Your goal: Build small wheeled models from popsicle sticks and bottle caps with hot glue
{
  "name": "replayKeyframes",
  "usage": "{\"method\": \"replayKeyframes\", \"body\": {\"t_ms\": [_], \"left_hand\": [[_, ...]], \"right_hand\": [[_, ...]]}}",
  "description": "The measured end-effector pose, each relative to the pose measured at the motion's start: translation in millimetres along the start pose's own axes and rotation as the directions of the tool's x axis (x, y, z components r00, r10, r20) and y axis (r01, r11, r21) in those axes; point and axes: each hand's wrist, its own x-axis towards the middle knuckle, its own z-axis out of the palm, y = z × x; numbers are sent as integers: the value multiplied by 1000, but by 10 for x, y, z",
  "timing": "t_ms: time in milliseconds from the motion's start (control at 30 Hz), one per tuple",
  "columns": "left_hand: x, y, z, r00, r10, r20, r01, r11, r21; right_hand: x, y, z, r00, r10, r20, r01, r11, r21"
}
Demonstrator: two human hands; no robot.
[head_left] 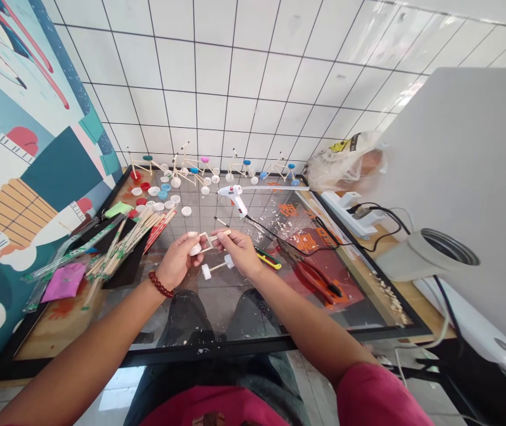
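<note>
Fingers of your left hand (179, 255) grip the cap (195, 250); your right hand (239, 251) pinches a stick (220, 234) lying crosswise between both hands, its left end near the frame (207, 247).

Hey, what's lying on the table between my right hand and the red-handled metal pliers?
In the head view, a slim green-and-yellow utility knife lies between your right hand and the pliers.
</note>
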Motion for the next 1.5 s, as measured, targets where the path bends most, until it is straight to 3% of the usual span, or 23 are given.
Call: {"method": "replayKeyframes", "body": {"t_ms": [1500], "left_hand": [[1,-7,0,1000,-4,4,4,1000,-19]], "right_hand": [[2,-10,3,1000,28,-16,-27,999,21]]}}
